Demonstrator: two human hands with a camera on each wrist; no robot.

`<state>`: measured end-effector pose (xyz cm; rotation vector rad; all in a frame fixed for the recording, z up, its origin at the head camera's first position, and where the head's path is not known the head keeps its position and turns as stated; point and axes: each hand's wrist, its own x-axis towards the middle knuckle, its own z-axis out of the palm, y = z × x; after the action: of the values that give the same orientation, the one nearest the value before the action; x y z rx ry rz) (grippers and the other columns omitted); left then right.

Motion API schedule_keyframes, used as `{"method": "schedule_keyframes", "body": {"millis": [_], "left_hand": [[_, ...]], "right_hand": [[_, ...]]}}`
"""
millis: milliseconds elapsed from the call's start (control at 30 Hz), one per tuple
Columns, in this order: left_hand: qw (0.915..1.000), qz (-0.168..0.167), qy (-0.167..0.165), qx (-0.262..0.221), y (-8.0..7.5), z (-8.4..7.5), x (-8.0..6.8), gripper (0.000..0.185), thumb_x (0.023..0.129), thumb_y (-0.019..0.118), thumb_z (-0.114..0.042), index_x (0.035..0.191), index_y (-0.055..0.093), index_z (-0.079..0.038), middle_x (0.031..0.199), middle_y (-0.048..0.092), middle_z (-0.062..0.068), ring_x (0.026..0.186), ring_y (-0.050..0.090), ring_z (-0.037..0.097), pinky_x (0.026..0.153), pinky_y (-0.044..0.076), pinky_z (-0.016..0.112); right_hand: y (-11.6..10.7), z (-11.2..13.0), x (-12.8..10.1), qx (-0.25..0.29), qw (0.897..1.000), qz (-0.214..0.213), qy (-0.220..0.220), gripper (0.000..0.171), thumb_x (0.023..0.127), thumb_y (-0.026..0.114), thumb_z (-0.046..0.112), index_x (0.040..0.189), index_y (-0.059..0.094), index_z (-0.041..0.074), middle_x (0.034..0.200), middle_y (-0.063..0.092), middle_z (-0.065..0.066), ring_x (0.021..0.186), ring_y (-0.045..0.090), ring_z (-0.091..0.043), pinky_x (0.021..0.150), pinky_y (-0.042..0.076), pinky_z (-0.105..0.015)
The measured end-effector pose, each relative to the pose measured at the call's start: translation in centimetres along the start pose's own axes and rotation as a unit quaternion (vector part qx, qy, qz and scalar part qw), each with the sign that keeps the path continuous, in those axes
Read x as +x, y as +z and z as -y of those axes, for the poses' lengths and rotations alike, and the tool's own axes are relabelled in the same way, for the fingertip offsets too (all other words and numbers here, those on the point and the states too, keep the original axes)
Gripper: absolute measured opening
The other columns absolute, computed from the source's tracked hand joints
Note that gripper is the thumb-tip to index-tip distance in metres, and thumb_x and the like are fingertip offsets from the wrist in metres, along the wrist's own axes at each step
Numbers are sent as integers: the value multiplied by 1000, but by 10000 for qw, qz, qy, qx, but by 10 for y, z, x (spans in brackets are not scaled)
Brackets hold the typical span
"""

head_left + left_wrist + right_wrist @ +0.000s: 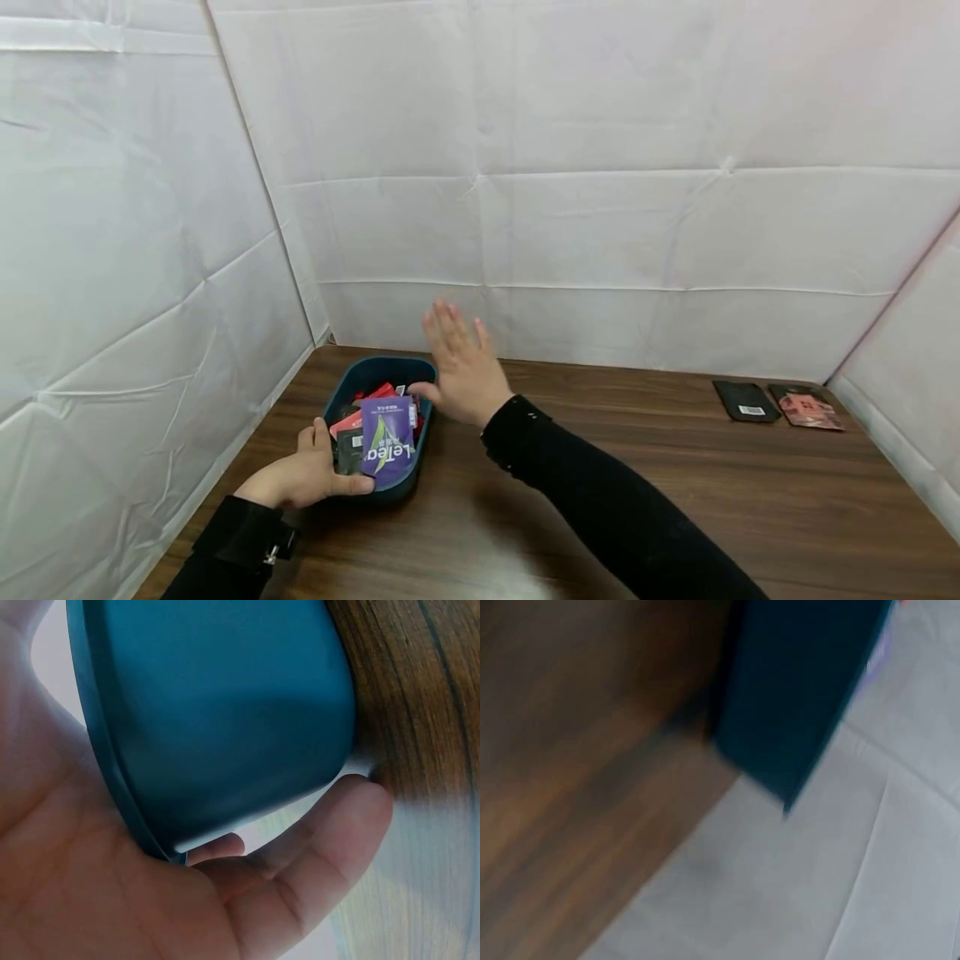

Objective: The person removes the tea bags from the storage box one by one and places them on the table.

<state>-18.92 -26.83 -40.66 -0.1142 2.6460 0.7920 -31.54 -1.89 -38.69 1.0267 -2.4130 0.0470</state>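
The tub [341, 390], a dark teal plastic one, sits at the back left of the wooden table [600, 467], close to the white cloth wall [150, 275], and is packed with small packets; a purple packet [387, 435] stands up at its near end. The left hand [300, 477] grips the near rim, thumb curled over the edge beside the purple packet, and the left wrist view shows the palm pressed flat to the tub [225, 720] wall. The right hand [461, 367] hovers flat and spread just beside the tub's right side, holding nothing.

The tub looks stiff and light, its wall smooth and probably slippery, so the rim seems the surest hold. The packets look thin, light and crinkly, best pinched by an edge.

Cloth walls crowd the left and back. Open tabletop runs to the right, where a black packet [746, 401] and a pink packet [806, 407] lie flat, well apart from the tub.
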Motion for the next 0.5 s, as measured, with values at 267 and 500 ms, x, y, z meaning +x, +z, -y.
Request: {"method": "schedule_keyframes", "body": {"millis": [267,500], "left_hand": [[10000,-26,42,53,2,1,-1,141,77,76,-65,144,-12,22,144,3,47,116,39,57,98,36,66],[9999,-40,45,84,3,3,0,141,77,76,-66,145,-12,22,146,2,46,117,39,56,99,36,65]], "right_hand": [[15,41,10,112,9884,1517,20,114,85,46,81,159,-10,14,166,-7,-8,150,0,-22,116,11,-54],[30,48,12,196,9714,2356,221,110,77,49,86,161,19,22,166,7,-8,150,-2,-27,115,8,-56]]}}
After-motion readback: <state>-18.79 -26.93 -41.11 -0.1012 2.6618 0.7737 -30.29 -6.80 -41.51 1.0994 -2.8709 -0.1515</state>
